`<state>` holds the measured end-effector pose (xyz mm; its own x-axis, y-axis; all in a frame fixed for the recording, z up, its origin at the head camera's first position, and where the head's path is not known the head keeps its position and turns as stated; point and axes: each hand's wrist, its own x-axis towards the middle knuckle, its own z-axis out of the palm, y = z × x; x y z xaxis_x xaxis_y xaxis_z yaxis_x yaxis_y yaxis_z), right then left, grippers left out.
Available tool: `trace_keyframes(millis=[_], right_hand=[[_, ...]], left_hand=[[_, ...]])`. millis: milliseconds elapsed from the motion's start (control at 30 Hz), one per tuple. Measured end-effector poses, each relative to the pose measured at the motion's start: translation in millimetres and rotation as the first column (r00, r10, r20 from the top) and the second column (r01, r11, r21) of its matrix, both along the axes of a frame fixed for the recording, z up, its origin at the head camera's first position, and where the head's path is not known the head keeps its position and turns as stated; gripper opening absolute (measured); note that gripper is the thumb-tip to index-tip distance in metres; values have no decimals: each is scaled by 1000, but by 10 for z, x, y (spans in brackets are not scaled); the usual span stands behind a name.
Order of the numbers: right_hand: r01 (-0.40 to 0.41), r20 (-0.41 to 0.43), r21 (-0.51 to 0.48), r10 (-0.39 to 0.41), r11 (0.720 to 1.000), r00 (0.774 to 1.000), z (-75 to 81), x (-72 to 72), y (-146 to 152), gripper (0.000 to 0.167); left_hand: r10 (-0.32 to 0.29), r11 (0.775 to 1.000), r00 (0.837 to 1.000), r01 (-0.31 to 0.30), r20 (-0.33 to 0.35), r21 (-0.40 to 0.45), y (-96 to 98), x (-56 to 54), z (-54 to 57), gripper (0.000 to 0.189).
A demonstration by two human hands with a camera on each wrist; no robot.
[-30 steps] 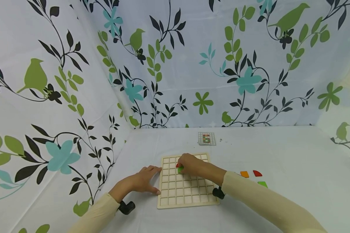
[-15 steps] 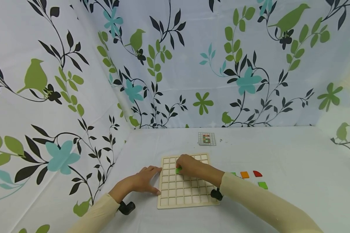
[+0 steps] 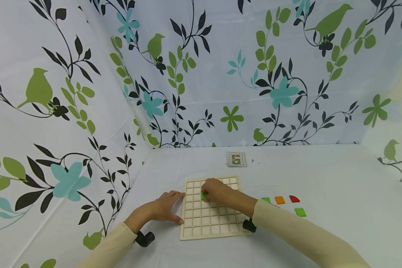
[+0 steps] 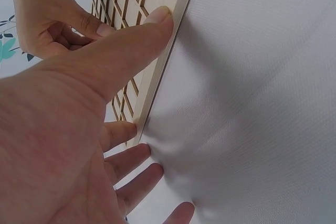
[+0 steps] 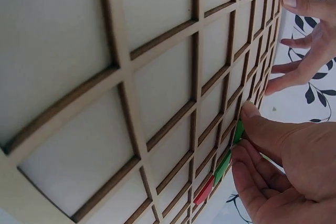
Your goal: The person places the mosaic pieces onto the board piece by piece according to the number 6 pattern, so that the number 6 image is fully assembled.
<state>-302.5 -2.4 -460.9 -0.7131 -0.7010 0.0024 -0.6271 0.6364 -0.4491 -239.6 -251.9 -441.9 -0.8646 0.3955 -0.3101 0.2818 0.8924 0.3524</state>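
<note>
Where the left hand (image 3: 164, 209) touches the left edge of the gridded board (image 3: 201, 232), it grasps nothing; at the upper-left cells, a green tile (image 5: 239, 131) is pinched by the right hand (image 3: 217, 191); farther right lie an orange tile (image 3: 279, 200) and a red piece (image 3: 294, 199).

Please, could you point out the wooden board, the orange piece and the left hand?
Wooden board (image 3: 210, 219): head view, bare lower part.
Orange piece (image 3: 279, 200): head view, middle of its face.
Left hand (image 3: 162, 209): head view, back of the hand.
</note>
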Motion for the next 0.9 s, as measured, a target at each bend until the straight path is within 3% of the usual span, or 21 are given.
trace_keyframes(millis=[433,633,733,900], right_hand=[[-27,-89,-1,26,1000,996,-12,43,84,9],[-25,-77,-70,20,997,997,42,107,176,19],[-34,-43,-142,28,989,999,89,138,254,20],[32,71,-227,-16,973,997,159,197,461,22]], left_hand=[[-1,1000,1000,1,-6,-9,38,-33,12,99],[5,1000,1000,-5,-1,-6,42,-13,36,99],[-1,1000,1000,1,-2,-15,33,-5,40,99],[-18,1000,1000,18,2,-1,11,22,30,99]])
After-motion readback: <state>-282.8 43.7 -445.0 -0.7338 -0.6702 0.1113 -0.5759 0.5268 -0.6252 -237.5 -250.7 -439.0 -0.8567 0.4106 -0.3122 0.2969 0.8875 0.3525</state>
